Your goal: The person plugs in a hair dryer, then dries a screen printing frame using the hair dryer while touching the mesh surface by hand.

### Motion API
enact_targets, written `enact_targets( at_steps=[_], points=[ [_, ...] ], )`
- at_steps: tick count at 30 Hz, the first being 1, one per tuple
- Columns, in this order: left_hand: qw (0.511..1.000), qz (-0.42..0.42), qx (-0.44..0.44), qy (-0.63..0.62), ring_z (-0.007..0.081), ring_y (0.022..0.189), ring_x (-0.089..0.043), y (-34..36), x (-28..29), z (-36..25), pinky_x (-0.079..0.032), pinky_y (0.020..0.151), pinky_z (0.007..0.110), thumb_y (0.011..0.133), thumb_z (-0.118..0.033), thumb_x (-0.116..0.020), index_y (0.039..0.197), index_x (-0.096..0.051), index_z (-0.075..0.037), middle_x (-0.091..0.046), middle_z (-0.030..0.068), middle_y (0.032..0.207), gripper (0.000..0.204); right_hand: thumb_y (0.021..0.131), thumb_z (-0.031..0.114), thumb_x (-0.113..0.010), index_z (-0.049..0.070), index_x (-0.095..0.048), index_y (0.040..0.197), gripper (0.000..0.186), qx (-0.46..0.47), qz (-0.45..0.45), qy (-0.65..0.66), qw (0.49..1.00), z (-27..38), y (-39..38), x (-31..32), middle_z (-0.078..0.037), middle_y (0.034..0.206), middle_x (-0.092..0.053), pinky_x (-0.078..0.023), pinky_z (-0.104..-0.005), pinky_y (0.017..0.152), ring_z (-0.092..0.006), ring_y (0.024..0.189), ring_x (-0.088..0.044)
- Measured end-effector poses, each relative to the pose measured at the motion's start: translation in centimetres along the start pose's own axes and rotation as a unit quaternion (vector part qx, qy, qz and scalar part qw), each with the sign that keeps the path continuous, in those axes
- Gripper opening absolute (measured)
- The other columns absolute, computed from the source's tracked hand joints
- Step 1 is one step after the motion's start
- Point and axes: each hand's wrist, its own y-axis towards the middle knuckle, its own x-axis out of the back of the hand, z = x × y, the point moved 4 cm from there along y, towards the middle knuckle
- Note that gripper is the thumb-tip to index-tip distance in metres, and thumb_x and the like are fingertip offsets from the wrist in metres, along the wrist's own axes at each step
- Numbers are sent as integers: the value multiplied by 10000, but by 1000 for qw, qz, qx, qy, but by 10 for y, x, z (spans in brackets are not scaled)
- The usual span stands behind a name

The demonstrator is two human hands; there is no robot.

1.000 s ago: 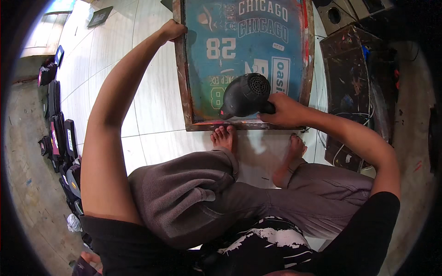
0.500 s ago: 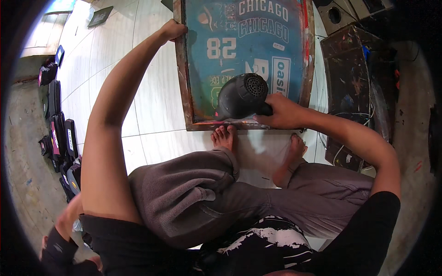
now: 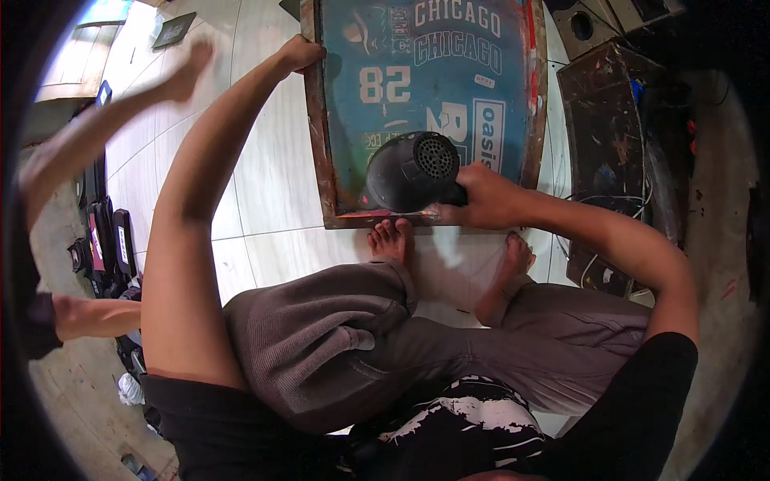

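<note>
In the head view, the person's hands are well apart, each closed on something. The left hand (image 3: 302,53) is clamped on the left rail of a brown wooden frame (image 3: 323,144), which lies between and ahead of the hands. A blue-green mesh (image 3: 449,80) with pale letters, numbers and small pictures fills the frame. The right hand (image 3: 489,196) is wrapped around the handle of a black hair dryer (image 3: 413,170), whose body sits just left of that hand, over the near part of the mesh. The dryer's round vent faces up; whether its body touches the mesh cannot be told.

Below the right hand is the person's right foot (image 3: 513,260); the left foot (image 3: 391,239) is just beside the frame's near rail. Both stand on a pale tiled floor (image 3: 273,160). Right of the right hand are a dark, paint-spotted box (image 3: 601,144) and loose cables (image 3: 613,199). Left of the left hand, another person's foot (image 3: 192,72) shows, blurred. Dark flat objects (image 3: 100,232) line the floor farther left and nearer the body.
</note>
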Motion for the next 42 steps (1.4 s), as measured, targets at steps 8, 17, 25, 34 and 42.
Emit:
enact_targets(
  at_steps=[8, 17, 25, 34, 42],
  points=[
    [999, 27, 30, 30, 246, 964, -686, -2, 3, -15, -557, 876, 426, 877, -263, -628, 1256, -570, 2, -679, 136, 1089, 466, 865, 177, -656, -56, -612, 1053, 303, 27, -14, 4, 1000, 6, 1, 6, -168, 702, -649, -495, -372, 612, -204, 594, -616],
    [999, 20, 30, 21, 225, 870, -687, -5, 2, -11, -569, 813, 399, 871, -264, -641, 1212, -589, 7, -685, 119, 1032, 439, 872, 198, -658, -56, -622, 1049, 311, -20, 5, 12, 1000, 5, 4, 4, -178, 720, -656, -500, -380, 634, -225, 618, -640],
    [1000, 0, 20, -11, 222, 807, -688, -1, 2, -4, -594, 685, 366, 773, -243, -699, 1120, -644, 8, -679, 112, 943, 432, 873, 209, -658, -59, -630, 1072, 335, -3, -7, 8, 1000, 1, 3, -2, -178, 737, -661, -494, -382, 643, -248, 643, -644],
    [1000, -6, 25, 1, 222, 796, -684, 6, 4, 1, -593, 684, 360, 762, -248, -699, 1115, -644, 40, -676, 125, 937, 460, 884, 193, -644, -55, -620, 1083, 318, -6, 0, 23, 1000, 5, 3, 2, -144, 735, -661, -493, -367, 636, -189, 636, -617],
    [1000, -21, 13, 4, 214, 771, -686, 2, 3, -4, -595, 657, 359, 754, -239, -704, 1111, -646, 29, -677, 112, 929, 449, 885, 185, -642, -51, -620, 1088, 312, 14, -9, 26, 1000, 3, 2, 1, -149, 739, -667, -501, -358, 650, -183, 650, -625]
  ],
)
